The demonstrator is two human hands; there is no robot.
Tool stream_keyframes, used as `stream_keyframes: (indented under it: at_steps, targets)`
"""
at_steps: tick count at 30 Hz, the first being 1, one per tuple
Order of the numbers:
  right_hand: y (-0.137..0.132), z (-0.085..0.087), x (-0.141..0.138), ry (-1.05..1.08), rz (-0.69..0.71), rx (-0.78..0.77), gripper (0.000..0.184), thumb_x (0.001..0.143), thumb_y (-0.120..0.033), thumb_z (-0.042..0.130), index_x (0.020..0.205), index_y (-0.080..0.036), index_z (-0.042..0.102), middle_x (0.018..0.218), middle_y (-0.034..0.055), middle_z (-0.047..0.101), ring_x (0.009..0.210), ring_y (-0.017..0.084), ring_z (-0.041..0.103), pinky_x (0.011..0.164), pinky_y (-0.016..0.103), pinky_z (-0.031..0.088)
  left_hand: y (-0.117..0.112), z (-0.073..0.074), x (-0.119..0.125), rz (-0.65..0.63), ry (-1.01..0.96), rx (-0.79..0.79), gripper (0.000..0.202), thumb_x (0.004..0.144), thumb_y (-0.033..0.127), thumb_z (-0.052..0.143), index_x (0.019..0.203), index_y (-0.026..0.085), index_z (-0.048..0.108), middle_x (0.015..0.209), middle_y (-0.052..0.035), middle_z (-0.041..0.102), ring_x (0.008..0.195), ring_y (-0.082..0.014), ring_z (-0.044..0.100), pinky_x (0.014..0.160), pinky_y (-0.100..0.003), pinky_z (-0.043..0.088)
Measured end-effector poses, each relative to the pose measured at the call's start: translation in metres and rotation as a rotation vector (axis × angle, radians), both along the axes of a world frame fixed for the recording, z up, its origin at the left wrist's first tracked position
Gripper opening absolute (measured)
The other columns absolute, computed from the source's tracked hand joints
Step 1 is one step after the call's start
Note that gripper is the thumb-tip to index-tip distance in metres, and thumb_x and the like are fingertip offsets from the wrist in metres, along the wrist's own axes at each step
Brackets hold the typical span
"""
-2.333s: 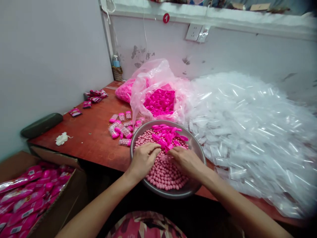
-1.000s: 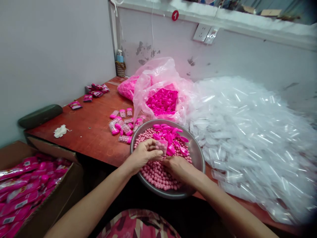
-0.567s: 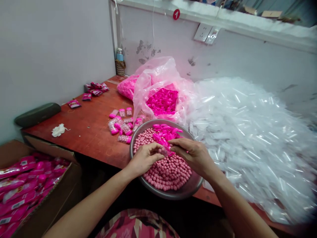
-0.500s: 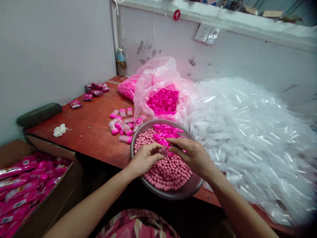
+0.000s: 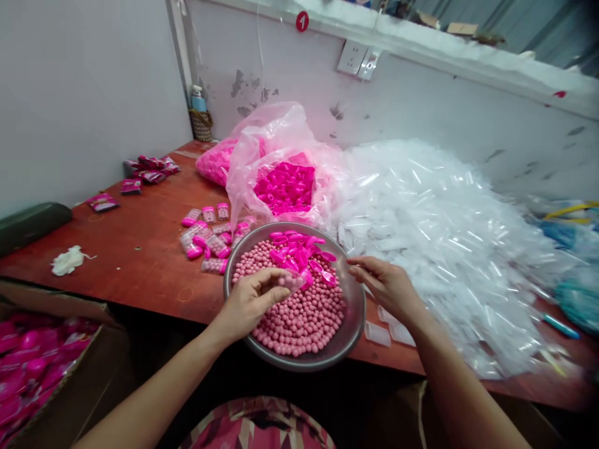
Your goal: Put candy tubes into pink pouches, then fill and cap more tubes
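My left hand (image 5: 253, 302) is closed on a small clear plastic container (image 5: 292, 282) with pink beads in it, held above a grey bowl (image 5: 358, 318). Round pink beads (image 5: 304, 324) fill much of the bowl. Bright pink plastic caps (image 5: 292, 246) lie on the beads toward the far side. My right hand (image 5: 386, 284) is over the bowl's right rim, thumb and forefinger drawn together. A faint see-through shape shows at its fingertips, too unclear to name.
Left of the bowl lie several filled containers with pink caps (image 5: 218, 246). A plastic bag of pink caps (image 5: 285, 187) stands behind. Clear empty containers (image 5: 421, 218) are heaped at right. Pink packets (image 5: 152, 168) sit at back left; a cardboard box (image 5: 100, 349) holds more.
My right hand has moved away from the left one, to the right rim of the bowl. My left hand still holds the container. The view has swung right.
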State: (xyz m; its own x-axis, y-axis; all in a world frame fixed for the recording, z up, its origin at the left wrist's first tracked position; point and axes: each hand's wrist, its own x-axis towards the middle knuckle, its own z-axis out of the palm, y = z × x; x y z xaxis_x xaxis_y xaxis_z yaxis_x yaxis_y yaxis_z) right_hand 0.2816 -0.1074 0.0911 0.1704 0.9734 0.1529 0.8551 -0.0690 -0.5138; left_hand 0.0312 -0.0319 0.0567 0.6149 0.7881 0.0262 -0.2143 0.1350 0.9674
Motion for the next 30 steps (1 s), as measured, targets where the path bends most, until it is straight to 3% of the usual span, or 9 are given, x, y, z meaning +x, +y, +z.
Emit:
stream_keyframes:
  at_steps: [4,8,13,15,19,21,25,30]
  targets:
    - [0.010,-0.009,-0.001,-0.248,0.085,-0.121,0.021,0.084,-0.026,0.046,0.089,-0.019,0.065,0.088,0.0054,0.068,0.081,0.018,0.063,0.072,0.027,0.046,0.000,-0.001,0.003,0.051,0.028,0.012,0.025,0.073,0.027,0.064,0.094,0.015,0.059,0.090,-0.0042,0.060,0.087,-0.0173,0.057,0.078,-0.029,0.049]
    - [0.024,-0.017,-0.021,-0.535,0.013,-0.301,0.022,0.085,-0.029,0.045,0.093,-0.017,0.062,0.091,0.0094,0.066,0.080,0.021,0.063,0.066,0.027,0.044,0.001,0.000,0.004,0.006,0.011,-0.056,0.026,0.071,0.029,0.066,0.092,0.016,0.058,0.091,-0.0036,0.061,0.087,-0.0164,0.058,0.079,-0.030,0.049]
    - [0.034,-0.020,-0.026,-0.580,0.005,-0.373,0.017,0.081,-0.025,0.049,0.081,-0.014,0.062,0.079,0.0118,0.067,0.073,0.023,0.063,0.063,0.029,0.043,0.001,-0.001,0.003,-0.022,-0.033,-0.166,0.026,0.072,0.031,0.065,0.092,0.017,0.058,0.089,-0.0025,0.060,0.082,-0.0144,0.058,0.077,-0.029,0.049]
    - [0.033,-0.015,-0.025,-0.520,0.035,-0.326,0.020,0.083,-0.025,0.045,0.081,-0.014,0.061,0.080,0.0102,0.066,0.073,0.021,0.062,0.064,0.028,0.044,0.001,-0.002,0.004,-0.028,-0.027,-0.139,0.024,0.073,0.032,0.064,0.090,0.016,0.059,0.087,-0.0025,0.060,0.081,-0.0143,0.058,0.076,-0.029,0.049]
    - [0.025,0.004,-0.041,-0.008,0.184,-0.023,0.022,0.088,-0.030,0.040,0.099,-0.017,0.055,0.086,0.0053,0.063,0.077,0.017,0.059,0.069,0.026,0.045,0.000,-0.003,0.004,-0.031,0.050,0.050,0.018,0.077,0.029,0.059,0.089,0.016,0.062,0.088,-0.0030,0.060,0.085,-0.0168,0.056,0.078,-0.028,0.047]
    - [0.021,0.012,-0.056,0.149,0.255,0.086,0.021,0.087,-0.030,0.043,0.100,-0.018,0.053,0.087,0.0050,0.062,0.078,0.016,0.058,0.070,0.027,0.045,-0.001,-0.002,0.003,-0.030,0.101,0.156,0.016,0.079,0.028,0.056,0.089,0.017,0.063,0.088,-0.0030,0.062,0.088,-0.0181,0.056,0.079,-0.027,0.045]
    - [0.017,0.016,-0.081,0.063,0.369,0.172,0.014,0.086,-0.025,0.046,0.097,-0.018,0.053,0.085,0.0048,0.060,0.078,0.016,0.056,0.071,0.026,0.044,-0.004,0.002,0.001,0.005,0.178,0.305,0.014,0.080,0.025,0.054,0.086,0.017,0.064,0.082,-0.0014,0.063,0.080,-0.0169,0.057,0.074,-0.024,0.042]
    - [0.013,0.010,-0.084,-0.129,0.406,0.200,0.012,0.088,-0.021,0.043,0.097,-0.017,0.050,0.082,0.0065,0.059,0.076,0.017,0.056,0.068,0.027,0.044,-0.007,0.005,-0.001,0.062,0.259,0.400,0.017,0.081,0.023,0.054,0.092,0.019,0.066,0.080,-0.0005,0.065,0.075,-0.0155,0.058,0.070,-0.023,0.041]
